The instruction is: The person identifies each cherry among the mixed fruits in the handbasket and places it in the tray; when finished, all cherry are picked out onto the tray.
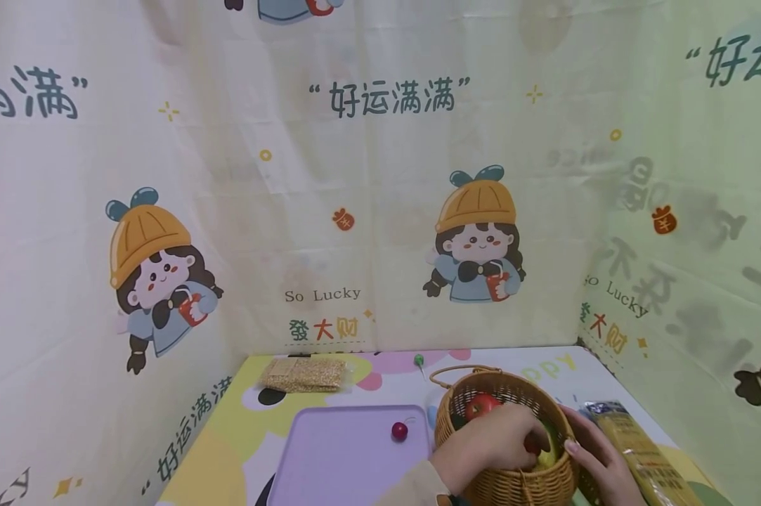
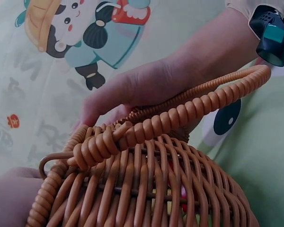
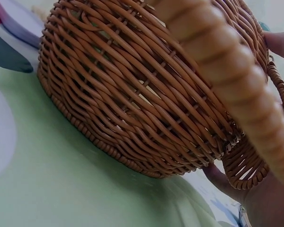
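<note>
A brown wicker basket [image 1: 519, 485] stands tilted on the table, its mouth turned toward me. My left hand [image 1: 503, 436] reaches inside it, fingers curled round a dark red thing [image 1: 532, 444] whose kind is mostly hidden. Beside those fingers shows a yellow-green piece [image 1: 548, 450], and a red apple-like fruit [image 1: 481, 405] lies farther back in the basket. With my right hand [image 1: 598, 453] I grip the basket's right side, thumb at the rim. In the left wrist view, the left hand [image 2: 146, 87] goes in past the basket's handle [image 2: 194, 111]; its fingertips are hidden.
Left of the basket lies a lilac tray [image 1: 342, 457] with a dark red cherry [image 1: 399, 431] on it. A bag of grain [image 1: 304, 374] and a green lollipop [image 1: 419, 360] lie toward the back. A long yellow packet [image 1: 639, 450] is at the right.
</note>
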The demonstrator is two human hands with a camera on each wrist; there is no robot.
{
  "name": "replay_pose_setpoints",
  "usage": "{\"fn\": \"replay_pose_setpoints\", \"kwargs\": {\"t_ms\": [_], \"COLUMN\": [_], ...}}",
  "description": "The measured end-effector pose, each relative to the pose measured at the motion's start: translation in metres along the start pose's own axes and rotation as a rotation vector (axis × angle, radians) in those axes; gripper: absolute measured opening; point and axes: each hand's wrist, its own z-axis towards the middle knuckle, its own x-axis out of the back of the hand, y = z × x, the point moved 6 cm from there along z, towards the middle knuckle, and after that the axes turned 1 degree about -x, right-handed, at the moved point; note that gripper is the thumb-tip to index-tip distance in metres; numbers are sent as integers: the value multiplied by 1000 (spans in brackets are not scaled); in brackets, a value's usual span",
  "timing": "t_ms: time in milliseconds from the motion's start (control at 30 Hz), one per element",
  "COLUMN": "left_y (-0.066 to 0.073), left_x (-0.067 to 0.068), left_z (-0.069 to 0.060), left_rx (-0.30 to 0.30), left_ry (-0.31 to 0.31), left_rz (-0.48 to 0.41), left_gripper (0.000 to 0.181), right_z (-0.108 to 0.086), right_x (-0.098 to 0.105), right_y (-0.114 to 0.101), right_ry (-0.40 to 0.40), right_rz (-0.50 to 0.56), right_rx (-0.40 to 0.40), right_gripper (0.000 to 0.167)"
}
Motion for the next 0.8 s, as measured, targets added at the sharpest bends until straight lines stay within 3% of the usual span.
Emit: {"fn": "replay_pose_setpoints", "kwargs": {"t_ms": [133,267,367,600,800], "left_y": [-4,-7,-10,-21,-34], "left_x": [7,14,18,30,52], "left_z": [-4,-9,-12,-22,-44], "left_rx": [-9,-13,13,26,59], "left_ry": [44,121,190,306,435], "left_rz": [-29,-118,-214,-577,-715], "left_gripper": [23,26,25,25,24], "right_z": [-1,-1,0,1,1], "right_x": [0,-1,-1,-1,2], "right_y": [-1,-3,-1,2,7], "right_ry": [-6,-24,-28,-31,-16], "right_rz": [-5,20,26,16,1], "right_rx": [12,39,35,2,-66], "right_gripper": [60,60,59,60,63]}}
